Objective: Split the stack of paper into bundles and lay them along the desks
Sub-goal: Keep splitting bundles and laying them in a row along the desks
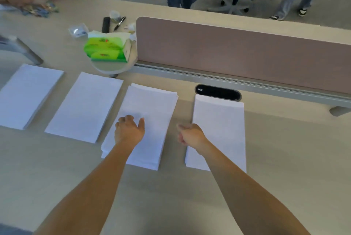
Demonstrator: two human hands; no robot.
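Beige desk: four white paper bundles are laid in a row from 9 to 3 o'clock; a green tissue pack and black pen are seen at 11 o'clock.

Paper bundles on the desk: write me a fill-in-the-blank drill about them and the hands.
1. The desk holds ____ separate paper bundles in a row.
2. The left hand rests on the ____ bundle from the left.
3. The right hand lies at the left edge of the rightmost bundle, its fingers ____ into a loose fist.
4. The tissue pack behind the bundles is ____ in colour.

Missing words: four; third; curled; green
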